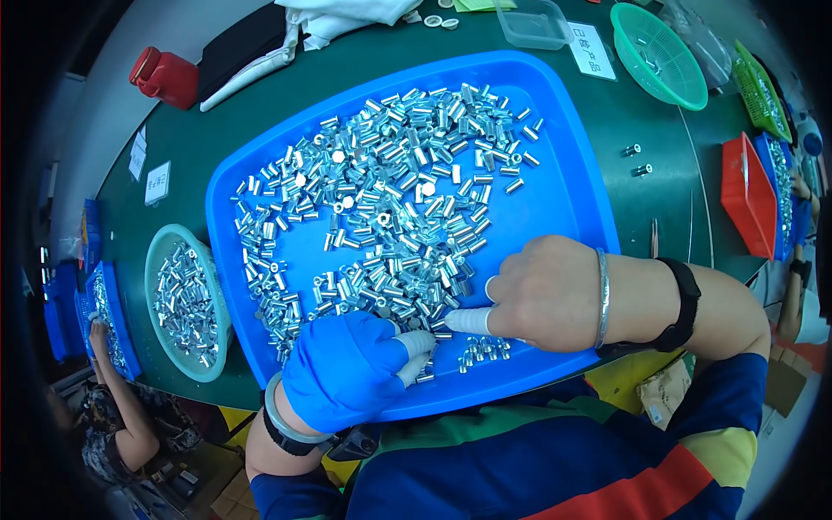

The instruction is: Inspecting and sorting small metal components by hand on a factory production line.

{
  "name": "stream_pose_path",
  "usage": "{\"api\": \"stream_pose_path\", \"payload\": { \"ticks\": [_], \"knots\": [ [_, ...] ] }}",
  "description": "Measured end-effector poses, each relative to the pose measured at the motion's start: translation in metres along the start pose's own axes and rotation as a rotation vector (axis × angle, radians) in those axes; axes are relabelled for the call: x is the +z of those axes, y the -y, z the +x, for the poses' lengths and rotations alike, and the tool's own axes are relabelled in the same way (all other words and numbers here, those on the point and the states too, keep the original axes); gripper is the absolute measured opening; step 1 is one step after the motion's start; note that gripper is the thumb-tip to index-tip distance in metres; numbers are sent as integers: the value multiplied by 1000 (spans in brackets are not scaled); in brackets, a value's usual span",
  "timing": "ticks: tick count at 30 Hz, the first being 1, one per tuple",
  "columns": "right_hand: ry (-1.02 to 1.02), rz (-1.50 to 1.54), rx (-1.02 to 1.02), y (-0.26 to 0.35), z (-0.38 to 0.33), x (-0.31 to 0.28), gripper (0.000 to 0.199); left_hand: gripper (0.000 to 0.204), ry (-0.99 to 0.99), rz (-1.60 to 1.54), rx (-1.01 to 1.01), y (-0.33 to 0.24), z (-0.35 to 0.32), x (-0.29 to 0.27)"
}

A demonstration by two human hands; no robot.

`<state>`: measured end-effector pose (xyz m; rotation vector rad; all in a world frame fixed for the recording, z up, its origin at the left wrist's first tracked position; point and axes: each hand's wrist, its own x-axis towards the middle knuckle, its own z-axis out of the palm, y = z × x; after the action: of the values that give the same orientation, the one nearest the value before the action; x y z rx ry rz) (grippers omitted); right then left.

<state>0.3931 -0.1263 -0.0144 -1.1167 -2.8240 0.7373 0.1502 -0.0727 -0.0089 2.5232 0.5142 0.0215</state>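
Note:
A large blue tray (568, 186) in front of me holds a spread heap of shiny rivet nuts (390, 165), small flanged metal cylinders. My left hand (347, 364), in a blue glove with white finger covers, rests at the tray's near side. Its fingers are curled together over the heap's near edge, and what lies between them is hidden. My right hand (542, 295) is ungloved with white covers on its digits. One covered digit stretches left to the heap's edge; the others are bent. Just below it, a small separate group of rivet nuts (484, 351) sits on the tray floor.
Left of the tray stands a pale green basket (221, 299) of rivet nuts. Far right are a green basket (624, 39), two loose rivet nuts (641, 170) and a red bin (747, 195). A clear container (533, 24) and red jug (169, 80) stand behind. Other people work at both sides.

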Motion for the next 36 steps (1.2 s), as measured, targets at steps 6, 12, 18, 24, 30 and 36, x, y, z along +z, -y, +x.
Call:
{"api": "stream_pose_path", "payload": {
  "ticks": [6,12,18,24,30,36],
  "knots": [
    [23,-59,-37,-3,3,-3,30,17,10,5,-29,-4,3,-2],
    [-15,-58,11,-3,-2,-6,28,21,33,20,-3,-3,2,-3],
    [-60,-6,24,-2,-12,-8,32,17,-18,32,-31,-7,6,-7],
    [-45,-12,1,13,-15,-11,30,18,-23,5,-28,-5,3,-2],
    [66,-23,-21,27,1,-8,34,20,58,26,-24,-3,1,-7],
    [183,-27,-17,27,13,-11,42,22,64,6,20,0,-3,-8]
  ]
}}
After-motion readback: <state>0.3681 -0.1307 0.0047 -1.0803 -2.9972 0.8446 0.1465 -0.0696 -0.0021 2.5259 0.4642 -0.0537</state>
